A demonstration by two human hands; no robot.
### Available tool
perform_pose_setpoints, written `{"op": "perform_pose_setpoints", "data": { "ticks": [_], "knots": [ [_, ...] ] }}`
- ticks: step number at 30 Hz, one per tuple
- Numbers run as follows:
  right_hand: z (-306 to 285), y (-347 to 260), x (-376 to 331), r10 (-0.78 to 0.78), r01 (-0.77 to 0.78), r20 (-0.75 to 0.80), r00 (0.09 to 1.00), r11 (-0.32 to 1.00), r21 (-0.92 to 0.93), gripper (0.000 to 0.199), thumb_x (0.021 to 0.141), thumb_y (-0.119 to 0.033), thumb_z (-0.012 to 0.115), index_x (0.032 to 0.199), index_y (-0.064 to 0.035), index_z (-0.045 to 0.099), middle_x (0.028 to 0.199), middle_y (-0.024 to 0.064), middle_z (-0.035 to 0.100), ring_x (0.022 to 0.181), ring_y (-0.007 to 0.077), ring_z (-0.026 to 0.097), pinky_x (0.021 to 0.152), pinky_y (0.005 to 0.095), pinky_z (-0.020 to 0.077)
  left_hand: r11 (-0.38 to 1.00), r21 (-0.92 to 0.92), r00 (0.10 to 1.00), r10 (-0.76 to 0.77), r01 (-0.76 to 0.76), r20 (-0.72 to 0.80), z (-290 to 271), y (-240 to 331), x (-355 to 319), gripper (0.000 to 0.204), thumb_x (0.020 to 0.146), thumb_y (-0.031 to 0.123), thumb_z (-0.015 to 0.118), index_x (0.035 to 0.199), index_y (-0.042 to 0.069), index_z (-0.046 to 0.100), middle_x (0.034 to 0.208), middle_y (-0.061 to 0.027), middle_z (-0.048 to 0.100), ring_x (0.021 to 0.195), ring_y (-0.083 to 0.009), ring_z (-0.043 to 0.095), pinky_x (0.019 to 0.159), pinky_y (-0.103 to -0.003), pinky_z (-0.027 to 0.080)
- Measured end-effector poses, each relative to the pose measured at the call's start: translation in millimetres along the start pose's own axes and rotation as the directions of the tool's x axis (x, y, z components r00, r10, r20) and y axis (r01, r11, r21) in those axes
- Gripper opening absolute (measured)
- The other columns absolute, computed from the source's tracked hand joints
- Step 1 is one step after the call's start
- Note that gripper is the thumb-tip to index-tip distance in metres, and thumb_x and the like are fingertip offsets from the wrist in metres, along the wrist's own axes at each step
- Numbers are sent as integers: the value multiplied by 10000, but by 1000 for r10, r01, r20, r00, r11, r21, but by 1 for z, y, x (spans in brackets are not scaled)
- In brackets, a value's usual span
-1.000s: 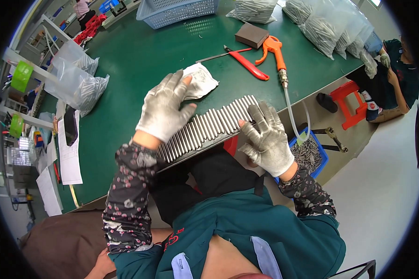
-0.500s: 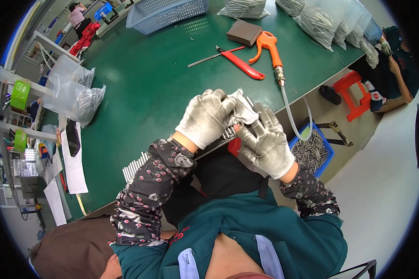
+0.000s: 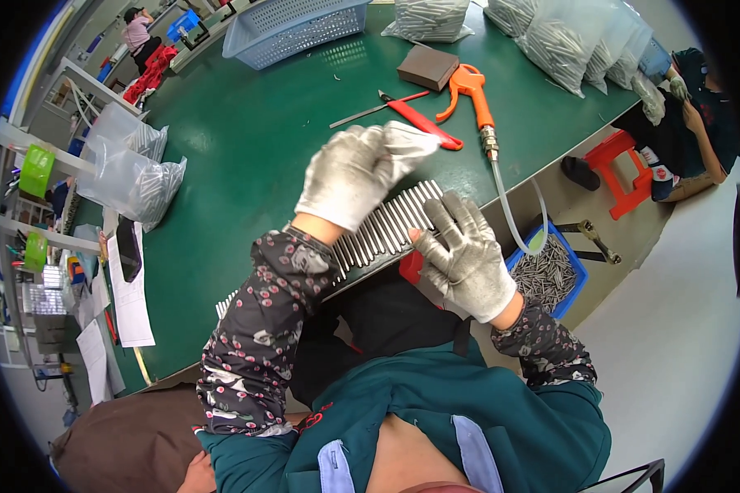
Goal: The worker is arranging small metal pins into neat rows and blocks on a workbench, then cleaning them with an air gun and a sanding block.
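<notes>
A row of thin shiny metal rods [image 3: 393, 222] lies side by side along the table's front edge, running behind my left forearm. In a worn white glove, my left hand [image 3: 344, 179] is raised above the row, closed round a bunched white cloth [image 3: 411, 148]. My right hand [image 3: 467, 261], gloved too, is at the row's right end with its fingers spread. Its fingertips lie close to the last rods; whether they touch them I cannot tell. Past the cloth are a red-handled cutter knife [image 3: 423, 123] and an orange air gun [image 3: 472, 92] with a clear hose.
A brown block [image 3: 427, 66] sits by the air gun. Bags of rods [image 3: 555, 49] and a blue basket [image 3: 296, 31] line the far side. More bags [image 3: 144, 185] and papers [image 3: 131, 296] are at left. Below the right edge stands a blue bin of rods [image 3: 582, 283]; a co-worker [image 3: 703, 123] sits beyond.
My left hand has lifted the cloth up and away from the rods, uncovering more of the row. The right hand stays nearly in place, its fingers now apart from the cloth.
</notes>
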State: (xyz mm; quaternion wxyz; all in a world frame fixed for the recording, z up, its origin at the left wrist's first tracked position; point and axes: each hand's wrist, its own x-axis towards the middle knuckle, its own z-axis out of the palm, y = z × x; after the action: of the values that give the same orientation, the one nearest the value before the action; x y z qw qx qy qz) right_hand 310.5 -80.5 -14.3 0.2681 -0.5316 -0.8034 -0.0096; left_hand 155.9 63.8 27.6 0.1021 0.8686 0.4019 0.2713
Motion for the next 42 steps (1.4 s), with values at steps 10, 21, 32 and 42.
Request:
{"op": "perform_pose_setpoints", "data": {
  "ticks": [10, 21, 32, 42],
  "knots": [
    [5, 3, -3, 11, -10, 27, 1000, 999, -31, 548, 685, -289, 725, 1193, -128, 597, 1317, 192, 482, 1264, 393, 415, 1061, 520, 320, 943, 124, 951, -300, 308, -78, -22, -48, 7, 209, 845, 232, 565, 952, 53, 587, 938, -164, 617, 881, -344, 609, 771, -394, 490],
    [-52, 57, 59, 474, -489, -200, 857, 872, -29, 421, 799, -397, 589, 1015, -35, 604, 990, 154, 642, 949, 329, 604, 810, 436, 478, 949, 297, 989, -73, 108, -127, -70, -55, -78, 637, 698, 153, 718, 1291, 91, 493, 1353, -133, 435, 1252, -317, 410, 1033, -425, 330],
    [-34, 154, 120, 906, -870, -2, 422, 405, -282, 447, 723, -378, 581, 1004, -52, 701, 1014, 206, 663, 998, 341, 635, 838, 382, 499, 964, 252, 990, -51, 82, -129, -82, -51, -114, 598, 667, 104, 732, 1230, 53, 536, 1318, -123, 468, 1224, -306, 445, 1029, -412, 344],
    [-75, 117, 51, 839, -821, -77, 538, 543, 179, 377, 725, -383, 610, 904, -51, 609, 773, 154, 654, 738, 327, 655, 670, 399, 499, 960, 257, 954, 176, -112, -243, -94, -21, -90, 655, 657, 69, 712, 1276, 68, 496, 1310, -135, 475, 1209, -328, 459, 1005, -420, 364]
  ]
}}
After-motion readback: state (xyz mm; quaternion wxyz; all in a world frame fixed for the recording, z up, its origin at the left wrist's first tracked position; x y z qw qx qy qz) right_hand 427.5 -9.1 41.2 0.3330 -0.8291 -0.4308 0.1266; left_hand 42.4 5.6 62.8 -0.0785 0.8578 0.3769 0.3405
